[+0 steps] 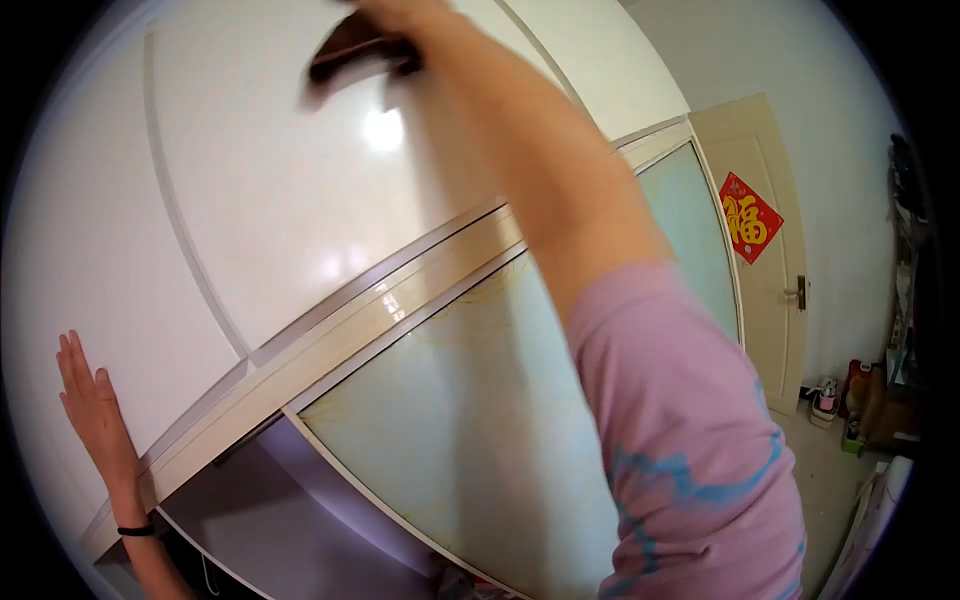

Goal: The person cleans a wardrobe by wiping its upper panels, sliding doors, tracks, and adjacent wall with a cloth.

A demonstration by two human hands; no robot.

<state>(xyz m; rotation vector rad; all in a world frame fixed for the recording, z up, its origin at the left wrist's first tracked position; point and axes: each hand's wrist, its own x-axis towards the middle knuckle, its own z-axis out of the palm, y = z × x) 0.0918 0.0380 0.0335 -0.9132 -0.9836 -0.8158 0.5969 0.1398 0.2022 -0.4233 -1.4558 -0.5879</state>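
My right hand is raised at the top edge of the view, partly cut off, and holds a dark brown cloth against or close to a white upper cabinet door. The cloth is blurred by motion. At the far left, my left hand lies flat with its fingers stretched out on another white cabinet panel. A black band circles the left wrist.
Below the upper doors are a cream rail, a frosted sliding door and an open compartment. To the right stand a cream door with a red diamond sign, shoes and stacked items.
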